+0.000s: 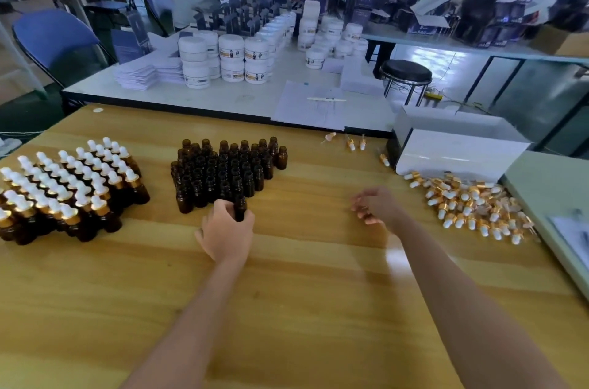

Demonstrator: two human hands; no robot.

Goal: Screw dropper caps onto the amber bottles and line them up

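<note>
- In the head view, a wooden table is seen from above, with both bare forearms stretched across it.
- The left hand is curled round one uncapped amber bottle, which is gripped upright at the near edge of a cluster of open bottles at the table's middle.
- The right hand is blurred; its fingers are loosely curled and nothing is seen in them. It is placed between the cluster and a pile of dropper caps; whether the table is touched cannot be told.
- The caps, gold-collared with white bulbs, are heaped at the right, just beside a white box.
- A few loose caps are scattered near the far edge.
- Capped bottles are lined up in rows at the left, well apart from the pile.
- White jars are stacked on a white table behind.
</note>
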